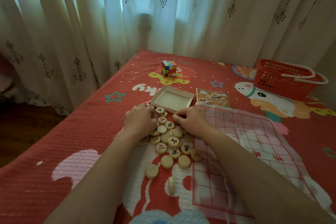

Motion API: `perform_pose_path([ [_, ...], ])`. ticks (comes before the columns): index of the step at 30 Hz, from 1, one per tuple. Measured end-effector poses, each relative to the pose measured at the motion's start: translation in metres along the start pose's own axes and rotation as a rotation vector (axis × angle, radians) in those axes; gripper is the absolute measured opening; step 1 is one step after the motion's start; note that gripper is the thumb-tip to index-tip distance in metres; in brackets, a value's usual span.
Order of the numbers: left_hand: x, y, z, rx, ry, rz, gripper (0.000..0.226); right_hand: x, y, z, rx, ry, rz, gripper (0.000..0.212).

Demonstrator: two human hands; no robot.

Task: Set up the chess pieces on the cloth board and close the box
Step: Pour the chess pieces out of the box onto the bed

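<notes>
A heap of round wooden chess pieces (pixel 169 142) with red and black characters lies on the red bedspread, left of the cloth board (pixel 254 143). One piece (pixel 171 185) stands on its edge nearer to me. My left hand (pixel 140 120) rests palm down on the heap's left side, fingers curled over pieces. My right hand (pixel 190 120) lies on the heap's right side, fingers bent onto pieces by the box tray. The empty open box tray (pixel 172 98) sits just beyond the heap. Its printed lid (pixel 212 98) lies to the right, touching the cloth's far edge.
A colourful puzzle cube (pixel 169 68) stands further back on the bed. A red plastic basket (pixel 285 78) with white handles sits at the far right. Curtains hang behind. The bed's left edge drops to a dark wooden floor (pixel 23 133).
</notes>
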State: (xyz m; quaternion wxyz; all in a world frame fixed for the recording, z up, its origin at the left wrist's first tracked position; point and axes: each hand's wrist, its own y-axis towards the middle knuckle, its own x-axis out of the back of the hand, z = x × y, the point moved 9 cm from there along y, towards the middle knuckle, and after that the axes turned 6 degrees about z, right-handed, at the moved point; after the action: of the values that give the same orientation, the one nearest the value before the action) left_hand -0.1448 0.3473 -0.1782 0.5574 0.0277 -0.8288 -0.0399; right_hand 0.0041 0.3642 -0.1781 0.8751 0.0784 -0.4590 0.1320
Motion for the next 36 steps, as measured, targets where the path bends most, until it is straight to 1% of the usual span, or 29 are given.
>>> perform_pose_path([
  [3, 0.002, 0.002, 0.001, 0.027, 0.004, -0.008, 0.032, 0.007, -0.001, -0.008, -0.024, 0.139, -0.097, 0.013],
  [5, 0.002, 0.004, 0.002, 0.043, -0.001, -0.001, 0.031, 0.008, 0.000, -0.015, -0.051, 0.121, -0.116, 0.007],
  [8, 0.005, 0.006, 0.008, 0.088, -0.073, -0.012, 0.024, 0.009, 0.000, -0.019, -0.081, 0.048, -0.111, 0.006],
  [10, 0.006, 0.006, 0.012, 0.111, -0.127, -0.030, 0.020, 0.012, -0.002, -0.018, -0.060, 0.068, -0.134, 0.001],
  [12, 0.007, 0.005, 0.013, 0.115, -0.136, -0.037, 0.020, 0.016, -0.008, -0.011, 0.004, 0.116, -0.141, 0.005],
  [15, 0.008, 0.003, 0.009, 0.085, -0.117, -0.069, 0.023, 0.014, -0.016, 0.003, 0.133, 0.174, -0.042, 0.014],
  [17, 0.010, 0.003, 0.008, 0.069, -0.142, -0.113, 0.024, 0.007, -0.021, 0.011, 0.195, 0.129, 0.083, 0.017],
  [19, 0.012, 0.003, 0.009, 0.064, -0.167, -0.135, 0.024, 0.000, -0.026, 0.015, 0.232, 0.055, 0.171, 0.015],
  [24, 0.011, 0.002, 0.011, 0.079, -0.108, -0.118, 0.026, -0.001, -0.033, 0.017, 0.276, 0.015, 0.183, 0.017],
  [28, 0.008, 0.003, 0.017, 0.104, -0.018, -0.105, 0.028, -0.004, -0.037, 0.014, 0.269, -0.031, 0.224, 0.031],
  [29, 0.009, 0.003, 0.016, 0.101, -0.004, -0.110, 0.027, -0.004, -0.037, 0.014, 0.270, -0.039, 0.227, 0.030],
  [30, 0.012, 0.002, 0.014, 0.079, -0.009, -0.132, 0.026, -0.004, -0.037, 0.014, 0.270, -0.054, 0.226, 0.028],
  [32, 0.020, -0.001, -0.001, -0.054, -0.092, -0.166, 0.019, -0.004, -0.036, 0.012, 0.261, -0.086, 0.204, 0.023],
  [33, 0.021, -0.002, -0.013, -0.149, -0.148, -0.136, 0.016, -0.003, -0.036, 0.011, 0.253, -0.077, 0.178, 0.021],
  [34, 0.019, -0.004, -0.024, -0.236, -0.180, -0.071, 0.013, -0.001, -0.035, 0.009, 0.243, -0.045, 0.143, 0.020],
  [36, 0.010, -0.009, -0.042, -0.344, -0.130, 0.088, 0.010, 0.004, -0.032, 0.004, 0.195, 0.054, 0.067, 0.024],
])
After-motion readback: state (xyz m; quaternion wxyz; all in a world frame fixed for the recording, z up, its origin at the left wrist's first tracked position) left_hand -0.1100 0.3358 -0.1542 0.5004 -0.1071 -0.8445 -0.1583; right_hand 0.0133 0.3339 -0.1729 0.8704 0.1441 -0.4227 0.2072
